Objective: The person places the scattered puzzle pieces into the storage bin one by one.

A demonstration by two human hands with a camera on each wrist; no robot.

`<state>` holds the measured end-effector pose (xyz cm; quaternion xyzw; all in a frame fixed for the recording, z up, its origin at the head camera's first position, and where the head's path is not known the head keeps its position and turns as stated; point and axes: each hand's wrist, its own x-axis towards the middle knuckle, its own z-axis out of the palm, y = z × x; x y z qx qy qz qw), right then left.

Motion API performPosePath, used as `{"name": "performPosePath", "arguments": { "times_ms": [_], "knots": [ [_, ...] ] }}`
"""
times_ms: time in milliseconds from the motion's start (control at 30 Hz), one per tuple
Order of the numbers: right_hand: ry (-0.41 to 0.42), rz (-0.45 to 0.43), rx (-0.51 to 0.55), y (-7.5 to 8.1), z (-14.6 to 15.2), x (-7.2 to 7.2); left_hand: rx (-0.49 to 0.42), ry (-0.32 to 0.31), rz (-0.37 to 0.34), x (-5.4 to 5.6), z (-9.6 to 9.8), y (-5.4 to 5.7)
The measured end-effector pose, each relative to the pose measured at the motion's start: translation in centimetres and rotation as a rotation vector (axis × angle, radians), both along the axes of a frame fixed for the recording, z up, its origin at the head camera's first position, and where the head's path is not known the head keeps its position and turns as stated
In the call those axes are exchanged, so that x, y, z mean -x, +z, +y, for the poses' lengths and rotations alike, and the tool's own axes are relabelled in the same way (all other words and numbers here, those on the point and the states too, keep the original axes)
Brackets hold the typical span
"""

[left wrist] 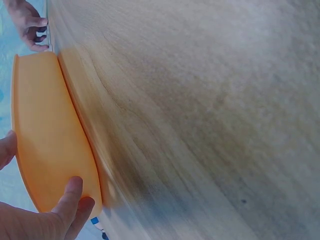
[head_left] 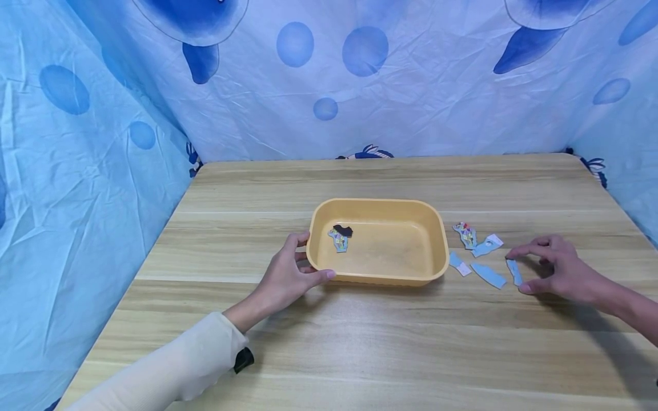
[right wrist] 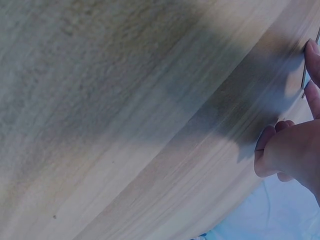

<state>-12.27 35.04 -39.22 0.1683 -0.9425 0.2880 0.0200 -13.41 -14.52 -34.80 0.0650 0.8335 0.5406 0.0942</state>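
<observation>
One table (head_left: 370,342) bears one tub (head_left: 390,245) and about seven pieces (head_left: 488,275).

The left hand (head_left: 294,267) grips the left end of the tray (head_left: 390,245), which stands on the table (head_left: 360,342) to the right of that grip. Inside the tray, just right of the same grip, lie two pieces (head_left: 339,242) (whether one overlaps the other cannot be told). The right hand (head_left: 562,271) pinches the held piece (head_left: 514,272), right of the tray. Left of this grip lie four loose pieces (head_left: 488,275): two farther back, two nearer the front. The curtain (head_left: 257,103) hangs behind both grips, beyond the table.
</observation>
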Motion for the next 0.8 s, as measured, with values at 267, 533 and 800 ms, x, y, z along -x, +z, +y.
{"name": "performPosePath", "arguments": {
  "times_ms": [267,533,800],
  "knots": [
    [0.011,-0.036,-0.030,0.3,-0.2,-0.1,-0.005,-0.004,0.002,0.0,0.0,-0.2],
    [0.028,0.012,-0.100,0.6,-0.7,0.1,-0.008,-0.006,0.007,-0.1,0.1,-0.1],
    [-0.015,-0.061,-0.038,1.0,-0.1,0.2,-0.004,-0.001,-0.001,-0.1,0.1,0.0]
  ]
}}
